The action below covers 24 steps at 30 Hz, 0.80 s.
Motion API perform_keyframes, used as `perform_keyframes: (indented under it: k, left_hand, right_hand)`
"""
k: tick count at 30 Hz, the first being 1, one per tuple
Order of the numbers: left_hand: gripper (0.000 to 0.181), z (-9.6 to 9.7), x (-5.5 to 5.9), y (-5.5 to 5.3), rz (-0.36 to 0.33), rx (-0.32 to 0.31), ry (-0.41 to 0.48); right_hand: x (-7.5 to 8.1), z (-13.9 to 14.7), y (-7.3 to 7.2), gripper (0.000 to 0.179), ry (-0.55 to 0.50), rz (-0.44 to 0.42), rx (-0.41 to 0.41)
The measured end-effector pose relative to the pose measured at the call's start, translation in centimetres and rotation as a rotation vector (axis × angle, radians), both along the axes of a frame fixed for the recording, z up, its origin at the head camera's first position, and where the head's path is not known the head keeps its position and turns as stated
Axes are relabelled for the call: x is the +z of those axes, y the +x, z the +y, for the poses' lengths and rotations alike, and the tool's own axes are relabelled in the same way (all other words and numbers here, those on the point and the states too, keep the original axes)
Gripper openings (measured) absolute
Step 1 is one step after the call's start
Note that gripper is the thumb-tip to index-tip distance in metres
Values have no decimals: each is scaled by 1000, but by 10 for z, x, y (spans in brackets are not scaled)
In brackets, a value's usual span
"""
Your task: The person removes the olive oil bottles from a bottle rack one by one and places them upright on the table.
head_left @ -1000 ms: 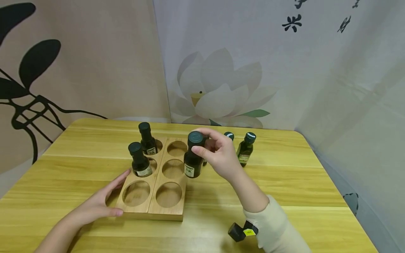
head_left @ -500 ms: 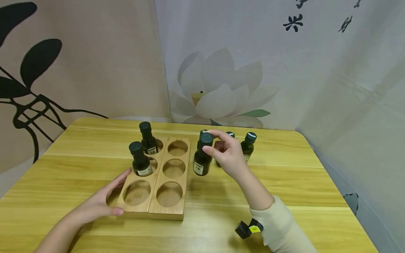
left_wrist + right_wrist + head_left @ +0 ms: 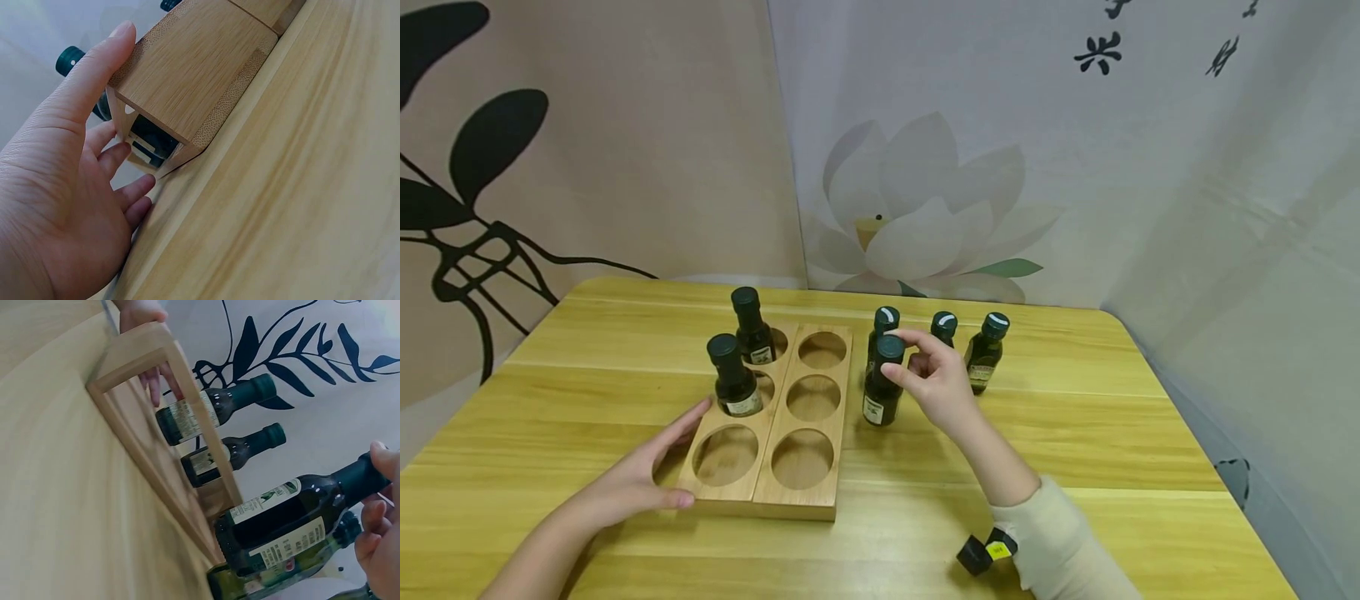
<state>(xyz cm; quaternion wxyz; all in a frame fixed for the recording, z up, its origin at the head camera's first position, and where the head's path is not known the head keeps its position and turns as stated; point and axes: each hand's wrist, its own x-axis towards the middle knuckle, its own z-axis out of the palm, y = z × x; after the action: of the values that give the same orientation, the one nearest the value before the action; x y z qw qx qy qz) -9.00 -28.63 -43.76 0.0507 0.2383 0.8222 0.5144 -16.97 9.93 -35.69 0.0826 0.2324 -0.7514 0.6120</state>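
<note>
My right hand point(image 3: 936, 379) pinches the neck of a small dark bottle point(image 3: 880, 400) with a dark cap and pale label. This bottle stands upright, just right of the wooden rack point(image 3: 760, 500), low over the table. In the right wrist view, the held bottle point(image 3: 281, 519) overlaps a greener bottle point(image 3: 275, 569). My left hand point(image 3: 617, 483) rests against the rack's left side, thumb at the front corner and fingers loosely extended along the side. Two dark bottles point(image 3: 735, 379) point(image 3: 754, 329) sit in the rack's left column, in the back and middle holes.
Behind and right of the held bottle stand three green bottles with white-marked caps: one partly hidden point(image 3: 886, 318), one behind the hand point(image 3: 944, 325), one farther right point(image 3: 983, 358). The rack's right column has three bare round holes. A printed curtain point(image 3: 925, 200) hangs behind the table point(image 3: 1112, 433).
My right hand has carried the dark bottle right, away from the rack's right edge, then lowered it toward the table. The left hand and rack have stayed in place.
</note>
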Motion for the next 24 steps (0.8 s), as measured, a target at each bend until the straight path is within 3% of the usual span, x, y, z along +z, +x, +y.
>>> perform_keyframes:
  k: [8, 16, 24]
  left_hand:
    - [100, 0, 1, 0, -4, -1, 1]
    - [99, 0, 1, 1, -6, 2, 3]
    - [99, 0, 0, 0, -11, 5, -3]
  right_hand:
    - [-11, 0, 0, 35, 18, -57, -14]
    - [5, -5, 16, 33, 15, -69, -5]
    - [2, -4, 17, 33, 28, -51, -21]
